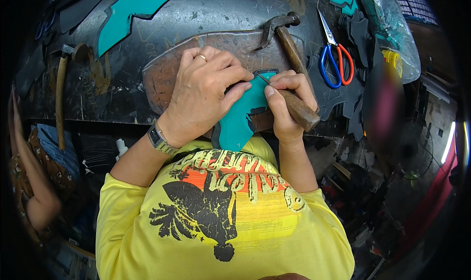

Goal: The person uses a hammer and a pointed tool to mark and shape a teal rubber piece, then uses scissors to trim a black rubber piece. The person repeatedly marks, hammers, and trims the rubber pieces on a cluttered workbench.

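Observation:
A teal piece of sheet material with dark grey edging (238, 120), like a cut leather part, lies over the near edge of a worn brown board (159, 76) and against my shirt. My left hand (203, 86) pinches its upper edge between thumb and fingertips. In my right hand (289, 96) is an awl (300, 111) with a wooden handle, its thin dark tip at the teal piece's upper edge, close to my left fingertips. I cannot tell whether the tip goes under the edging. A hammer (289, 44) lies just beyond my right hand.
Scissors with blue and red handles (336, 61) lie at the right. Another hammer (61, 86) overhangs the front edge at left. A larger teal piece (130, 15) lies at the back left. Dark cut pieces (357, 37) and a clear plastic bag (397, 27) crowd the right. Another person's arm (37, 182) shows at left.

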